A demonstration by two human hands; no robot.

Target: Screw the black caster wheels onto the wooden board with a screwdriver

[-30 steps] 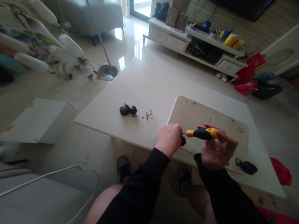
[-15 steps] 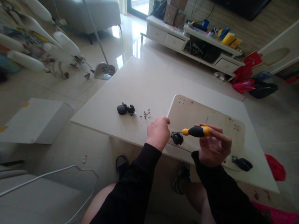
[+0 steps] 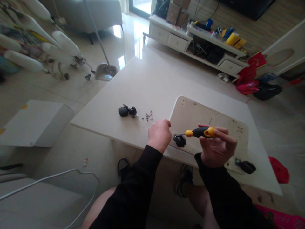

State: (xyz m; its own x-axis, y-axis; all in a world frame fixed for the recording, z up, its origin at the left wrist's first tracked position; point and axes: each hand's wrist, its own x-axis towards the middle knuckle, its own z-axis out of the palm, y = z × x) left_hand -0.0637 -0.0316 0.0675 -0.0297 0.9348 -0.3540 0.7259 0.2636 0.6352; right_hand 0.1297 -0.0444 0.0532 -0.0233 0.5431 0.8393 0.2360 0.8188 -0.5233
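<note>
My right hand [image 3: 218, 147] is closed round a yellow and black screwdriver [image 3: 199, 132], whose tip points left at a black caster wheel [image 3: 179, 140] on the near left corner of a rounded beige board [image 3: 209, 122]. My left hand [image 3: 159, 135] rests in a loose fist on the table beside that corner, a little left of the caster; what its fingers hold, if anything, is hidden. A second black caster [image 3: 245, 166] sits at the board's near right corner.
The board lies on a low cream table [image 3: 143, 82]. Loose black casters [image 3: 126, 111] and several small screws [image 3: 147, 116] lie left of my hands. A dustpan [image 3: 105, 70], a white box [image 3: 33, 122] and a cluttered TV stand [image 3: 202, 41] surround the table.
My left hand let go of the near caster and drew left, uncovering it. The screwdriver stays pointed at the caster. The view drifted slightly.
</note>
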